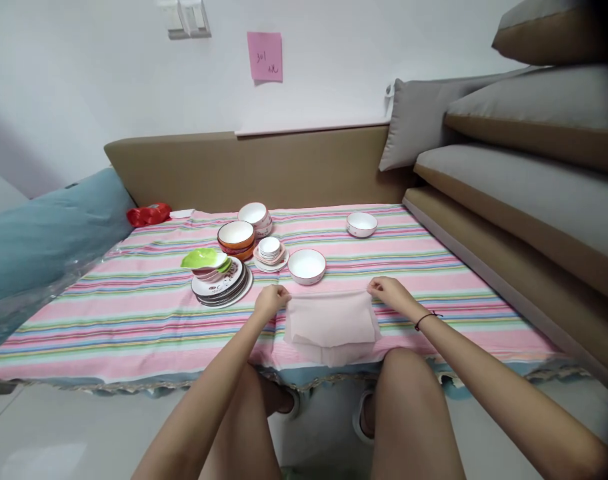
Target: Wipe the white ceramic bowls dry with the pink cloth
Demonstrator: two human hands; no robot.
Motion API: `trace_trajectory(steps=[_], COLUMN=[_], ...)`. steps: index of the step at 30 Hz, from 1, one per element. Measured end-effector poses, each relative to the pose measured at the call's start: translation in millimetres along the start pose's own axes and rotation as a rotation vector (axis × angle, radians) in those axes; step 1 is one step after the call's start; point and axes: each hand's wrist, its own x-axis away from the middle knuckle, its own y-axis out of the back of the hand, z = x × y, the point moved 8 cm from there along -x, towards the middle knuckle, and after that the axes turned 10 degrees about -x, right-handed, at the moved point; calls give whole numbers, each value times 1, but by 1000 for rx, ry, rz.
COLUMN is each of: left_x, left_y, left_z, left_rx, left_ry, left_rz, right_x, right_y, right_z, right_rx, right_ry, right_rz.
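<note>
Head view: sheet [333, 323] is held by nr edge of striped cover [184, 353], right of its mid, directly betw. L hand [273, 299] & R hand [388, 291], long axis running L–R; neither hand clearly nearer. One far corner is pinched in fingertips of each. Hands are held out fwd, well apart, approx. level, backs up. Bowl [307, 267] is set just past sheet's far edge, nearer L hand, not touched.

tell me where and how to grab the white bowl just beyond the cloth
Probably by its right rim, from above right: the white bowl stands upright, mouth open, with a saucer close on its left. The right hand is on the freer side but pinches the cloth.
</note>
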Motion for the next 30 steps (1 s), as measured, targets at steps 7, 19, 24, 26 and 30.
trace_trajectory(steps=[7,19,24,26,30], left_x=[43,95,97,88,66], left_y=[16,7,3,12,33], left_z=[-16,-40,-48,-43,-34], left_rx=[36,125,113,126,153], left_ry=[-218,-462,-465,-390,-235], left_rz=[55,448,465,331,84], right_x=[44,105,102,93,74], right_y=[11,-1,-6,5,25], right_z=[15,28,35,39,50], right_rx=[-60,-70,-98,-99,-17], right_ry=[124,172,114,113,154], right_rz=[55,321,381,260,41])
